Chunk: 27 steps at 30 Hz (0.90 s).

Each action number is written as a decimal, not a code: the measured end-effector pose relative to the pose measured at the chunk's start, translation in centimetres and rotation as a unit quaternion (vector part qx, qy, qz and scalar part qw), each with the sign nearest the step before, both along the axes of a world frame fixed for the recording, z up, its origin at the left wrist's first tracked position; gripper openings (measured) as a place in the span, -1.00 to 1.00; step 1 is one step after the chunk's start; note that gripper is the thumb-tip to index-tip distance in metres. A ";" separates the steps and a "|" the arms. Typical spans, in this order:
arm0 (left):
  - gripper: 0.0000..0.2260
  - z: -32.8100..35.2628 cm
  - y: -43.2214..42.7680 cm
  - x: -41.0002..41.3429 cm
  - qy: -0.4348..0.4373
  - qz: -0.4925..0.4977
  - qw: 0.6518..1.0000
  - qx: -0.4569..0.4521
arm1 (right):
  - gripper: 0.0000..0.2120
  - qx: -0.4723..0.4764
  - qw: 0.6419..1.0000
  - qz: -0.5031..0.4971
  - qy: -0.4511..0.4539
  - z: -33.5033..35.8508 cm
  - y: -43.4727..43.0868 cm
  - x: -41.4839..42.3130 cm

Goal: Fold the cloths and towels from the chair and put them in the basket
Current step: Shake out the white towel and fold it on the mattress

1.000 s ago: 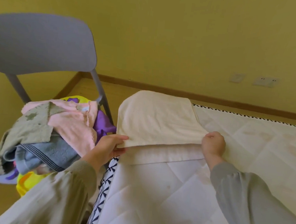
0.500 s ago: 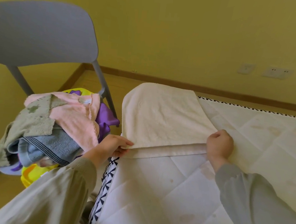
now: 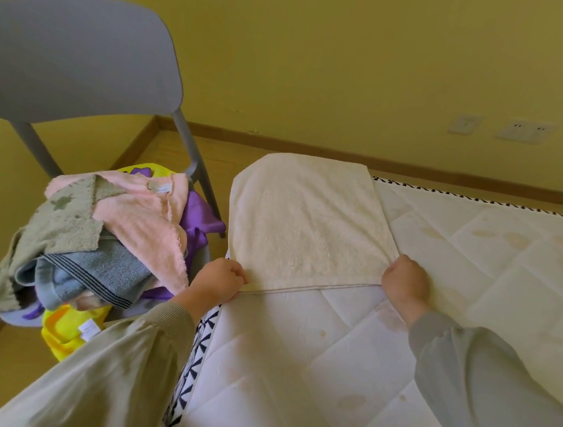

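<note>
A cream towel [image 3: 306, 226] lies folded in half on the corner of the white mattress [image 3: 326, 372], its two near edges lined up. My left hand [image 3: 220, 281] pinches the near left corner and my right hand [image 3: 404, 282] pinches the near right corner. To the left stands a grey chair [image 3: 75, 59] whose seat holds a heap of cloths: a pink towel [image 3: 148, 221], a green cloth with star shapes [image 3: 62, 226], a blue-grey striped towel [image 3: 95, 274], purple cloth [image 3: 197, 215] and yellow cloth [image 3: 69, 327]. No basket is in view.
The mattress has a black-and-white patterned side band [image 3: 196, 353] and runs off to the right. A yellow wall with two sockets [image 3: 525, 130] stands behind. Wooden floor [image 3: 12, 352] with a brown skirting board lies around the chair.
The towel's upper layer has been drawn toward me and laid down, so its edge now meets the lower edge. Both hands moved nearer with it.
</note>
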<state>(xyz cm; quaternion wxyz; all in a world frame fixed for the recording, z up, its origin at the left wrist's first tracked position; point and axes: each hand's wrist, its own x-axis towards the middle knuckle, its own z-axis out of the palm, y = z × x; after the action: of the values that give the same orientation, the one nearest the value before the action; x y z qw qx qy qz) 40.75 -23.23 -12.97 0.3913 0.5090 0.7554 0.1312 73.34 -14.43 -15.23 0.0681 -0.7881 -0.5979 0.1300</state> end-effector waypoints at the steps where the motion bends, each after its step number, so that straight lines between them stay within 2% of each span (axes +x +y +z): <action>1: -0.78 0.1 -0.1 0.1 0.026 -0.016 1.000 0.003 | -0.80 -0.005 1.000 -0.004 0.009 0.0 0.1 0.1; 2: -0.79 0.2 -0.3 0.2 0.093 -0.051 0.994 0.019 | -0.79 -0.004 0.999 -0.016 0.029 0.0 0.3 0.2; 4: -0.80 0.2 -0.5 0.3 0.277 -0.165 0.940 0.109 | -0.73 0.009 0.994 -0.055 0.097 0.0 0.4 0.5; 6: -0.77 0.0 -0.7 0.5 0.326 -0.268 0.888 0.183 | -0.67 0.016 0.982 -0.093 0.163 -0.1 0.3 0.7; 8: -0.72 -0.4 -0.8 1.0 0.319 -0.328 0.871 0.179 | -0.67 0.006 0.974 -0.112 0.199 -0.2 0.2 0.6; 13: -0.79 -0.3 -0.9 3.0 0.354 -0.302 0.878 0.113 | -0.72 -0.020 0.960 -0.122 0.251 0.1 0.5 0.4; 16: -0.78 0.2 -0.3 3.6 0.352 -0.319 0.876 0.087 | -0.72 0.106 0.951 -0.161 0.243 1.2 -0.4 0.3; 18: -0.85 0.7 -0.3 3.7 0.307 -0.350 0.884 0.040 | -0.75 0.144 0.968 -0.123 0.163 1.5 -1.6 0.1; 20: -0.93 1.0 -0.5 3.3 0.235 -0.379 0.895 0.005 | -0.71 0.095 0.994 -0.060 -0.001 1.0 -2.8 0.0; 22: -0.76 0.8 -0.4 2.9 0.183 -0.341 0.922 0.008 | -0.59 0.072 0.988 -0.008 -0.137 0.4 -3.8 0.1; 23: -0.71 0.7 -0.1 2.7 0.169 -0.305 0.937 0.032 | -0.52 0.090 0.985 0.026 -0.148 0.3 -4.0 -0.3; 24: -0.72 0.7 0.2 2.7 0.177 -0.275 0.942 0.071 | -0.47 0.113 0.984 0.068 -0.119 0.3 -4.0 -1.0; 26: -0.74 -0.2 0.7 2.7 0.234 -0.250 0.930 0.137 | -0.42 0.122 0.980 0.152 -0.045 0.1 -4.0 -3.5; 27: -0.65 -0.8 0.6 2.9 0.253 -0.257 0.923 0.135 | -0.41 0.102 0.976 0.191 -0.030 0.0 -4.0 -5.0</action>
<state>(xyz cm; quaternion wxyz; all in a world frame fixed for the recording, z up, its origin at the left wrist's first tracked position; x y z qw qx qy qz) 43.66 -22.60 -13.77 0.1351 0.7496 0.6479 -0.0065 68.38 -18.41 -15.23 0.1044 -0.6515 -0.7494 0.0551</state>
